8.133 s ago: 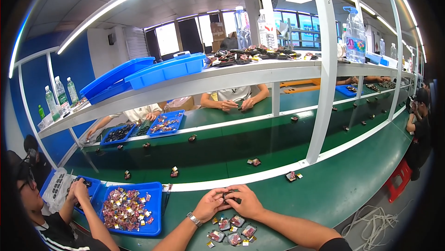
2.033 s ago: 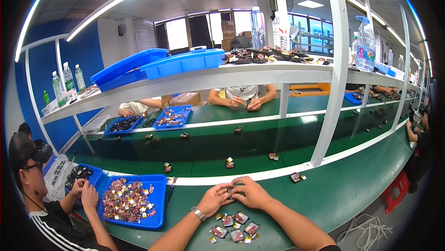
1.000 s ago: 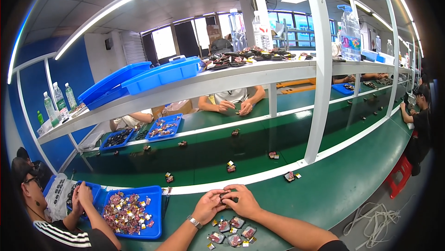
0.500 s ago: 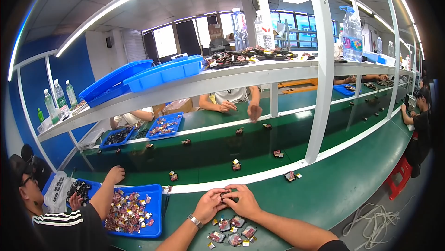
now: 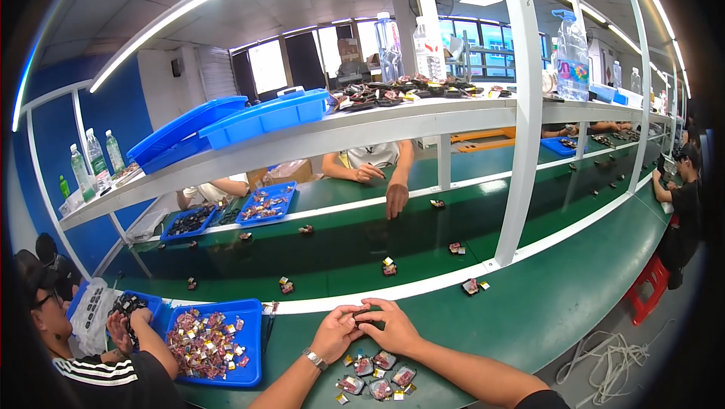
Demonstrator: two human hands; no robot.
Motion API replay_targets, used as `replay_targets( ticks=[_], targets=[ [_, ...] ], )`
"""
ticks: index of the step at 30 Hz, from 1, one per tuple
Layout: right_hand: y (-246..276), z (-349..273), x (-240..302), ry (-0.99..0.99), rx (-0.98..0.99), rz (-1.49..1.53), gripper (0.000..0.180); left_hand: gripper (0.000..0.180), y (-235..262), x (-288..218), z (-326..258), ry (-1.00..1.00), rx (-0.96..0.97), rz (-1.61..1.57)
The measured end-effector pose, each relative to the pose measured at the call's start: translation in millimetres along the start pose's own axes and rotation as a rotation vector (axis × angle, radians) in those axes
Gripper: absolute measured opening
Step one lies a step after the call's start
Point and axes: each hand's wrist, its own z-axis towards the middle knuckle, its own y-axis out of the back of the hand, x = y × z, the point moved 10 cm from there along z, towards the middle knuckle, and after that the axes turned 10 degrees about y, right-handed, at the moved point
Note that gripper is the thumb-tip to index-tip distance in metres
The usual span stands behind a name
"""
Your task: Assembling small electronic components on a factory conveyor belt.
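A small dark electronic piece (image 5: pixel 360 314) is pinched between the fingertips of both my hands, above the green bench. My left hand (image 5: pixel 337 333), with a watch on its wrist, grips it from the left. From the right, the fingers of my right hand (image 5: pixel 390 326) close round it. The fingers hide most of the piece, so its exact kind cannot be made out. Just below my hands lies a cluster of several small assemblies (image 5: pixel 380 388), dark-edged, with reddish wiring and small silver-and-yellow parts.
A blue tray (image 5: pixel 257 348) heaped with wired parts stands left of my arms. Beyond a white rail, assemblies (image 5: pixel 389 267) lie along the green conveyor belt (image 5: pixel 332 277). One assembly (image 5: pixel 473 287) sits on my bench side. A white post (image 5: pixel 519 145) rises ahead. Co-workers sit left and opposite.
My hands stay together with slight finger movement. The left co-worker's hand has gone from the belt to the black parts. An opposite person's hand has reached down onto the belt.
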Motion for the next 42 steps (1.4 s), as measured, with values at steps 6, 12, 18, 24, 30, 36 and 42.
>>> replay_targets(
  ticks=[6, 12, 18, 24, 30, 36, 42],
  targets=[
    [3.5, 0.3, -4.4, 0.024, -0.069, 0.058, 0.018, 0.026, -2.1, 0.5, 1.2, -0.026, -0.020, 0.029],
    [-1.0, -1.3, -8.4, -0.016, 0.017, 0.020, 0.022, 0.025, 0.2, 6.2, 2.6, 0.003, -0.006, -0.007],
    [-0.1, 4.2, -2.4, 0.058, -0.031, -0.077, 0.021, 0.025, 2.6, -0.7, 2.6, -0.050, -0.070, -0.018],
    [21.0, 9.5, 27.9, 0.173, -0.192, -0.139, 0.014, 0.028, 9.8, 1.8, 3.0, -0.024, -0.089, -0.017],
    [17.3, 10.9, 36.1, 0.267, -0.186, -0.254, 0.012, 0.030, 6.5, 3.0, 3.2, -0.010, -0.073, -0.021],
    [14.7, 11.8, 40.1, 0.271, -0.122, -0.273, 0.013, 0.030, 9.3, 4.6, 3.4, -0.015, -0.090, -0.023],
    [13.3, 13.0, 38.1, 0.240, -0.102, -0.312, 0.014, 0.028, 7.1, 3.0, 4.1, -0.021, -0.094, 0.005]
  ],
)
